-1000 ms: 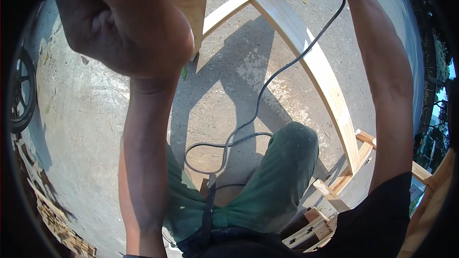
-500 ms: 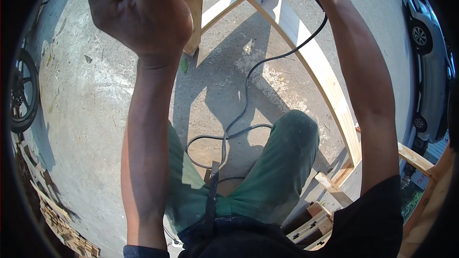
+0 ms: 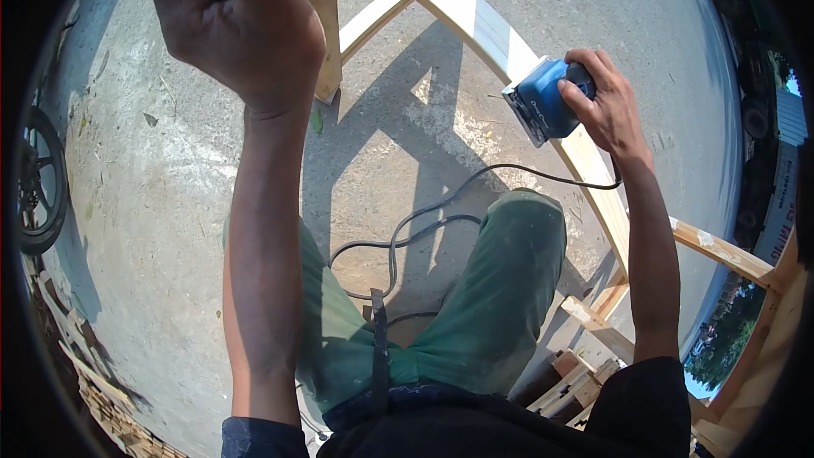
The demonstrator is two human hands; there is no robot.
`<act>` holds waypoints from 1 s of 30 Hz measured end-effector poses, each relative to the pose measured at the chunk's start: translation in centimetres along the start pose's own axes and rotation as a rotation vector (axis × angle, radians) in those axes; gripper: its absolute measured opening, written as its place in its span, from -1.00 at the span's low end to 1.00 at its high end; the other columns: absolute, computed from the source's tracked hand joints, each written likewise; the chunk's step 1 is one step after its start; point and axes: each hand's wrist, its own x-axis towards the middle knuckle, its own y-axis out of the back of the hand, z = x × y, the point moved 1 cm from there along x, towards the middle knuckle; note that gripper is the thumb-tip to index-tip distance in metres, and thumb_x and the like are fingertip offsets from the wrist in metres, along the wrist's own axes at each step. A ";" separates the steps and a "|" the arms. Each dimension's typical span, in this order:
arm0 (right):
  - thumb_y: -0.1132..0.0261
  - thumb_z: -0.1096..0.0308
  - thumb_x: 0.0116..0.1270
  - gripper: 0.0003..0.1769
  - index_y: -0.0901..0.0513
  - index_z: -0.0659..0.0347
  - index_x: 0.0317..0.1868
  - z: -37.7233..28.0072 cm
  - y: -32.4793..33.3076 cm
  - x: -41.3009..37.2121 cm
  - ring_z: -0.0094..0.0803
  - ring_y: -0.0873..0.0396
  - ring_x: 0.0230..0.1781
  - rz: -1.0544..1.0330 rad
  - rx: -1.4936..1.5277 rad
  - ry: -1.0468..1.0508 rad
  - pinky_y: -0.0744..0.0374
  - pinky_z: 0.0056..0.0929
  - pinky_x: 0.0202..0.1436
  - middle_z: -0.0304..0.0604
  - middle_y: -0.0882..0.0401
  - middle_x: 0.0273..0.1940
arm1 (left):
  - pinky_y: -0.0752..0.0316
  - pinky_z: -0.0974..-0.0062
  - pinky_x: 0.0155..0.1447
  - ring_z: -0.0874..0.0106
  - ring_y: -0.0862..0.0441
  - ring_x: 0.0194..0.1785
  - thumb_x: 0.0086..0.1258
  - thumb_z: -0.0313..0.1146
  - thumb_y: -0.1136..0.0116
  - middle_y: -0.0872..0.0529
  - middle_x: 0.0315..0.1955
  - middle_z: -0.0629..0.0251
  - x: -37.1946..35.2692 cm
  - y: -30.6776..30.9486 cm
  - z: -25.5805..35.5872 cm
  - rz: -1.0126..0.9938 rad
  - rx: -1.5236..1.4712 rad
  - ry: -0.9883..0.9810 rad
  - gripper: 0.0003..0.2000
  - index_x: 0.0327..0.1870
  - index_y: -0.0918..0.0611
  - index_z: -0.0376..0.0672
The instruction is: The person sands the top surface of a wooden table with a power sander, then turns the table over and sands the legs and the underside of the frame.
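Note:
My right hand [image 3: 606,106] is wrapped round the dark knob of a blue electric sander [image 3: 543,100]. The sander rests on, or just over, a pale wooden frame piece [image 3: 475,21], tilted with its near side beyond the wood's edge. A black power cord [image 3: 509,167] runs from it down to the ground in loops. At the upper left, my left hand [image 3: 246,30] is closed round the edge of a wooden board [image 3: 318,8]; its fingertips are partly hidden.
Concrete ground [image 3: 161,178] lies under everything. A wheel [image 3: 42,178] stands at the left edge, with stacked wood strips [image 3: 114,420] below it. More wooden framing [image 3: 721,253] is at the right. My green-trousered knees [image 3: 517,237] are close to the cord.
My right hand has brought the sander down and right along the wooden frame piece, nearer to me. The cord has shifted with it. My left hand has stayed almost in place.

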 end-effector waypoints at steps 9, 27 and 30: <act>-0.26 0.00 0.31 -0.50 -0.61 0.10 0.16 -3.3 -6.5 19.7 -0.07 -0.70 -0.12 0.255 -0.706 0.647 -0.70 -0.09 -0.01 0.01 -0.67 -0.03 | -0.50 0.65 -0.17 0.59 -0.62 -0.21 0.61 0.14 -0.04 -0.66 -0.22 0.36 0.0 0.8 -0.5 -0.005 0.106 -0.018 -0.46 0.13 -0.58 -0.28; -0.21 -0.25 0.28 -0.40 -0.63 0.04 0.10 6.6 1.6 -9.7 -0.14 -0.65 0.00 -0.054 0.024 -0.169 -0.70 -0.06 0.05 -0.13 -0.57 -0.04 | -0.11 0.70 -0.48 0.75 -0.25 -0.53 0.56 0.21 -0.10 -0.39 -0.52 0.59 -0.6 -0.1 0.6 0.129 0.239 0.081 -0.50 -0.17 -0.60 -0.16; -0.19 -0.24 0.28 -0.41 -0.62 0.01 0.11 4.4 0.5 -5.3 -0.13 -0.67 -0.03 0.039 0.001 -0.078 -0.71 -0.08 0.00 -0.10 -0.59 -0.07 | -0.04 0.69 -0.51 0.76 -0.18 -0.57 0.56 0.21 -0.11 -0.33 -0.56 0.62 -0.8 0.0 0.6 0.110 0.333 0.139 -0.51 -0.22 -0.60 -0.14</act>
